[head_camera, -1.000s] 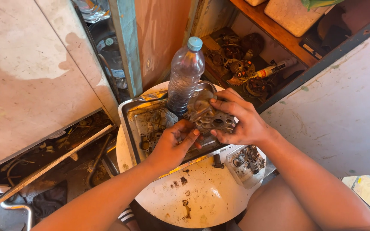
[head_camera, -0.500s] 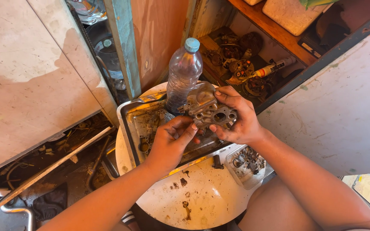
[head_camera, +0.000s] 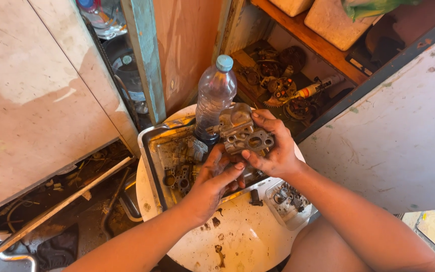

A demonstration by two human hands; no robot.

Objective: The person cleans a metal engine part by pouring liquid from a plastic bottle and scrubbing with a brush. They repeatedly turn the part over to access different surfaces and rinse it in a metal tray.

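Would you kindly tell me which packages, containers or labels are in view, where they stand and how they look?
Clear plastic bottle with light-blue cap: upright at the metal tray's far edge, no label visible.
Small clear plastic container: on the round white table, holding small parts.
Orange-and-white tube: lying in the cabinet.

Carburetor body held over a tray on a round table

The tray point(head_camera: 149, 151) sits on the table point(head_camera: 247, 242), a plastic bottle point(head_camera: 215, 95) upright at its far edge; both hands, left point(head_camera: 212, 184) and right point(head_camera: 273, 148), hold the carburetor body point(head_camera: 242, 133) above it; a small container point(head_camera: 290, 201) lies right of the tray
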